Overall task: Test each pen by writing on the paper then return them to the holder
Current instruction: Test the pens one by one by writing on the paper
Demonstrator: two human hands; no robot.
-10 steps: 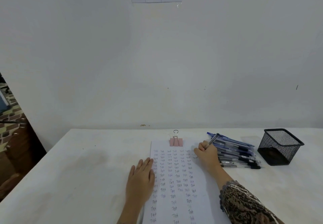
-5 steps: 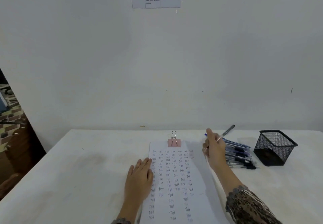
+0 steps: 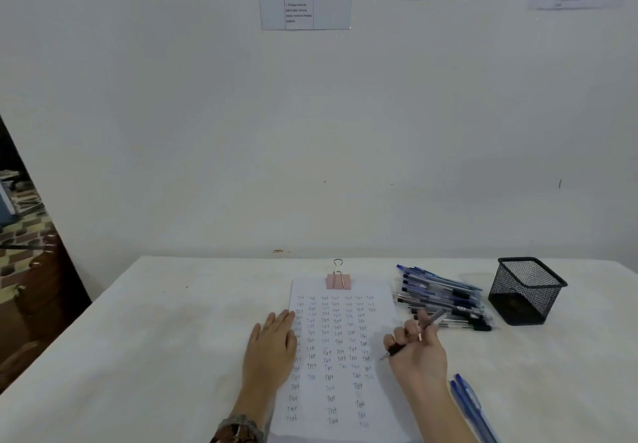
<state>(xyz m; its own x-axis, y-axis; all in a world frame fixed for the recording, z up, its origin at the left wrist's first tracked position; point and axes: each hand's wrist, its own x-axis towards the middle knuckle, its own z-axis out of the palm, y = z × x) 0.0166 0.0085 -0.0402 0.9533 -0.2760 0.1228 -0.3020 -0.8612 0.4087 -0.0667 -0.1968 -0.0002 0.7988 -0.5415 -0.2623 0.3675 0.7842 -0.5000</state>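
Left hand [image 3: 271, 349]: lies flat, palm down, on the left edge of the paper [image 3: 345, 391]. The fingers are straight and pressed together, pointing away from the person, with the fingertips over the first column of writing. The forearm comes in from the bottom edge of the view, with a patterned cuff [image 3: 238, 430] at the wrist.

Right hand [image 3: 419, 356]: sits at the right edge of the paper, fingers curled, gripping one pen [image 3: 394, 350]. The pen lies slantwise through the hand. Its tip points down and left, just at the paper's right margin; its rear end sticks up and right past the knuckles and is blurred. Whether the tip touches the sheet cannot be told. The bare forearm runs back to the lower right.

Paper: covered with rows of short written marks and held at its top by a pink binder clip [image 3: 338, 281].

Pile of pens [image 3: 442, 296]: lies on the table [image 3: 155, 339], just right of the paper's top corner.

Black mesh holder [image 3: 526, 290]: stands right of the pile, near it.

Two blue pens [image 3: 467, 403]: lie beside the right forearm, well apart from the pile.
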